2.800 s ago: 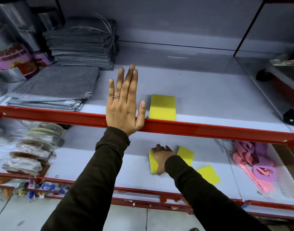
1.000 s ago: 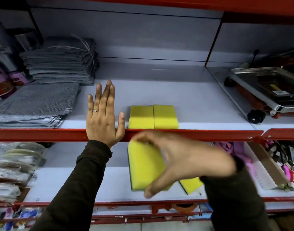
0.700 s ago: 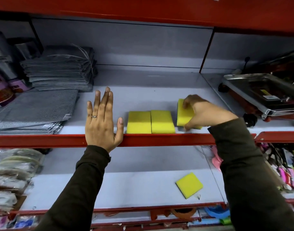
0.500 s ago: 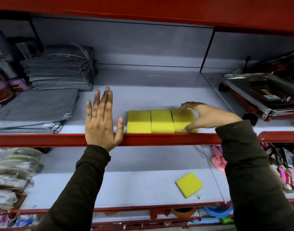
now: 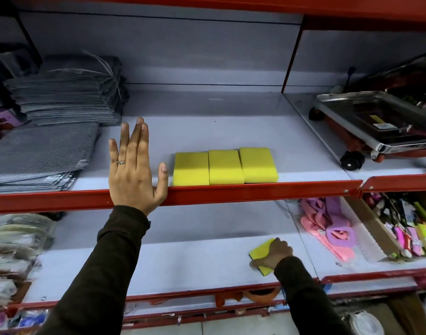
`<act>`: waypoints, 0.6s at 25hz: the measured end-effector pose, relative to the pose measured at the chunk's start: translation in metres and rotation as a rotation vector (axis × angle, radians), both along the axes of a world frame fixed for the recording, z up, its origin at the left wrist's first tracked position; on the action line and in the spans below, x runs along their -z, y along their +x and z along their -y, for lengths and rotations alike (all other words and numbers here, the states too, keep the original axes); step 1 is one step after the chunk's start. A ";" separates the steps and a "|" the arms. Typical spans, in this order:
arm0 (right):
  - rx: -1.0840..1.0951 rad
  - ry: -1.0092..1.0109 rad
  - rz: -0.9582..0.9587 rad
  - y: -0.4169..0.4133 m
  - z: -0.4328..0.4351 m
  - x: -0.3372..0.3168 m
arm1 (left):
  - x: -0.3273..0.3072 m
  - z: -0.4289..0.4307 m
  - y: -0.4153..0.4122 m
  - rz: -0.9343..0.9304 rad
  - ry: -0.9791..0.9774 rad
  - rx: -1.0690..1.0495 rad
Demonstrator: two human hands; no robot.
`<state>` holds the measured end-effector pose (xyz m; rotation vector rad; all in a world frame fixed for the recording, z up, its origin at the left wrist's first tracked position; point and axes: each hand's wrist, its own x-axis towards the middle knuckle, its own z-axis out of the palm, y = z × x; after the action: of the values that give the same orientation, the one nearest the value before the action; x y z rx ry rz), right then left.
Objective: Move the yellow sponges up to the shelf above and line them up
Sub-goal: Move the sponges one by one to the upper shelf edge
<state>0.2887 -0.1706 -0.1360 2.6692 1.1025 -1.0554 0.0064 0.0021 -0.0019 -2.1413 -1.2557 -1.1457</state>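
Three rectangular yellow foam sponges lined up edge to edge at the front of the upper pale-grey shelf (image 5: pixel 231 131), just behind its red metal front rail (image 5: pixel 255 192): left sponge (image 5: pixel 191 169), middle sponge (image 5: pixel 225 166), right sponge (image 5: pixel 258 164), sides touching. Left hand (image 5: pixel 134 170) flat and open, fingers spread and pointing to the back of the shelf, palm resting over the red rail just beside the left sponge, thumb near its corner but apart from it; thin ring (image 5: pixel 121 162) on one finger; dark sleeve (image 5: pixel 105 262) below. On the lower pale-grey shelf (image 5: pixel 170 267), right hand (image 5: pixel 273 253) curled down onto a fourth yellow sponge with a dark scouring underside (image 5: pixel 259 251), fingers over its far edge and thumb at the near side, gripping it while it lies on the shelf surface. Stack of folded grey mesh cloths (image 5: pixel 62 93) at the upper shelf's left, with flatter grey mesh packs (image 5: pixel 37 151) in front. Steel-topped wheeled trolley with red frame (image 5: pixel 376 126) in the neighbouring bay to the right. Pink and purple plastic items in clear wrap (image 5: pixel 328 228) on the lower right.
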 end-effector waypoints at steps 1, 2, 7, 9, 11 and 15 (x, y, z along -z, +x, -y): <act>0.021 0.016 0.012 0.000 0.004 0.020 | 0.000 0.000 0.000 0.001 -0.001 0.000; 0.020 -0.005 -0.003 0.001 0.009 0.034 | -0.001 0.000 0.000 0.001 -0.004 0.001; -0.305 -0.137 -0.066 -0.023 0.008 -0.063 | -0.001 0.000 0.000 0.009 -0.023 0.004; -0.406 -0.013 -0.233 -0.034 0.018 -0.135 | -0.001 0.000 0.000 0.007 -0.026 -0.001; -0.496 0.146 -0.267 -0.044 0.032 -0.218 | -0.001 0.001 -0.001 0.006 -0.024 -0.005; -0.464 0.396 0.247 -0.006 0.010 -0.295 | -0.001 0.001 -0.001 0.007 -0.034 -0.003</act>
<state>0.2829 -0.1803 0.1592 2.4984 1.9031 -0.4510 0.0056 0.0006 -0.0008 -2.1612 -1.2901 -1.1394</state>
